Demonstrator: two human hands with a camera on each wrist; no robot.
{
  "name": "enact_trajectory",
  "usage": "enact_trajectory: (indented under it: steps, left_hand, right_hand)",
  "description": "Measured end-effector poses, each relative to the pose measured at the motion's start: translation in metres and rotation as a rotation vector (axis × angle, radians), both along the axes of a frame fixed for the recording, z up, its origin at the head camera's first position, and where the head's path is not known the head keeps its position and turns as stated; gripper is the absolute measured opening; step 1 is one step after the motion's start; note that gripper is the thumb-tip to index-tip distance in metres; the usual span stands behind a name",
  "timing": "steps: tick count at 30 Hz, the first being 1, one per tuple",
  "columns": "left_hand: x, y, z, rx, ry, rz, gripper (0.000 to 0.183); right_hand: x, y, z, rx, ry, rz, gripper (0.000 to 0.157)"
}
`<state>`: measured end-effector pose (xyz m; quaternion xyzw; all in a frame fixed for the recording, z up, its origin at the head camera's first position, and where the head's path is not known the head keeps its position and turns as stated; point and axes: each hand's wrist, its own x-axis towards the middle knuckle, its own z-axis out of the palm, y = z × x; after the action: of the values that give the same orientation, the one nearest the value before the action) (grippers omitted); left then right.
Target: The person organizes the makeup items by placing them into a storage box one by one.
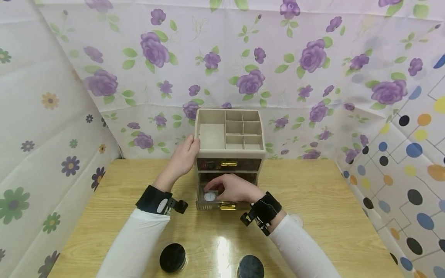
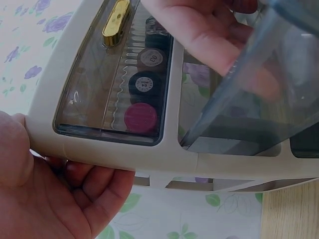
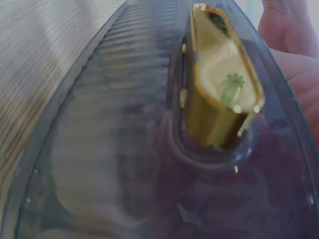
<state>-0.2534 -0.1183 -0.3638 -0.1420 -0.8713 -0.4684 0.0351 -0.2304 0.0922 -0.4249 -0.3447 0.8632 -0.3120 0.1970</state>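
A cream desktop organizer (image 1: pixel 230 153) with open compartments on top stands at the back of the table. My left hand (image 1: pixel 184 154) grips its left side, fingers curled round the edge in the left wrist view. Below its shut upper drawer (image 1: pixel 212 164), the clear lower drawer (image 1: pixel 205 204) is pulled out, with a gold handle (image 1: pixel 228 206). Inside it, my right hand (image 1: pixel 236 188) pinches a small clear case (image 1: pixel 210 196) with a round white face at the drawer's left end. Through the drawer front in the right wrist view, the contents look blurred.
Two round black-lidded jars (image 1: pixel 172 258) (image 1: pixel 251 266) stand near the table's front edge. A small pale round thing (image 1: pixel 297 220) lies beside the right sleeve. Bottles with round caps (image 2: pixel 141 118) lie in the upper drawer. Flowered cloth (image 1: pixel 250 81) hangs close behind the organizer.
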Motion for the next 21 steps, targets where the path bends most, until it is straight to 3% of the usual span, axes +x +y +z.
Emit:
enact_trajectory:
  steps: [7,21]
  left_hand:
    - [-0.0011,0.0014,0.0000,-0.011,0.000,0.009,0.039]
    - [-0.0009,0.0002,0.0003,-0.010,0.014,0.012,0.037]
  right_hand:
    - [0.0015,0.0013,0.0004,0.009,-0.031,0.013,0.035]
    - [0.0016,0.0026,0.0027,0.013,-0.006,0.041,0.036]
